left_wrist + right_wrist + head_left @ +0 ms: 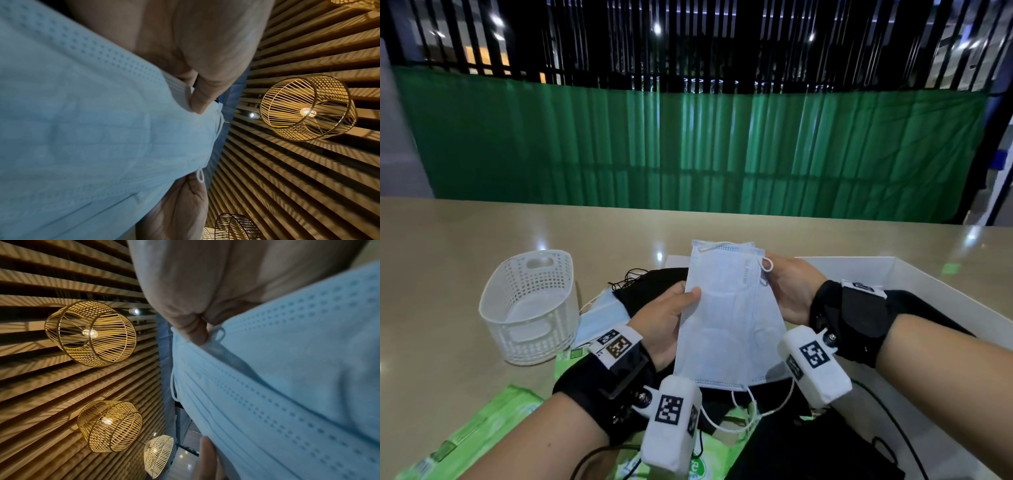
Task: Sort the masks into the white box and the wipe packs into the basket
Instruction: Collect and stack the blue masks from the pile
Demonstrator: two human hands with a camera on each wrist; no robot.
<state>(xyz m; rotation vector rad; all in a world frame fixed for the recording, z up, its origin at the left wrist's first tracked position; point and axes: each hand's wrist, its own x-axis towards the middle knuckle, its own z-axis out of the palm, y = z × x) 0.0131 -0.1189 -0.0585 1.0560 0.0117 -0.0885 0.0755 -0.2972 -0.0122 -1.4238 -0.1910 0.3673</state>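
Note:
A small stack of light blue masks (726,308) is held upright above the table between both hands. My left hand (671,318) grips its left edge, thumb on the front. My right hand (791,291) holds the right edge, with an ear loop by the thumb. The wrist views show the same blue masks (92,129) (287,378) pinched under each thumb. Black masks (654,287) and another blue mask (602,315) lie on the table behind. Green wipe packs (476,435) lie at the front left. The white basket (530,308) stands at the left. The white box (928,291) is on the right.
The beige table (482,233) runs back to a green curtain. Black items and a cable lie inside the white box near my right forearm. Wicker lamps (90,334) hang from a slatted ceiling overhead.

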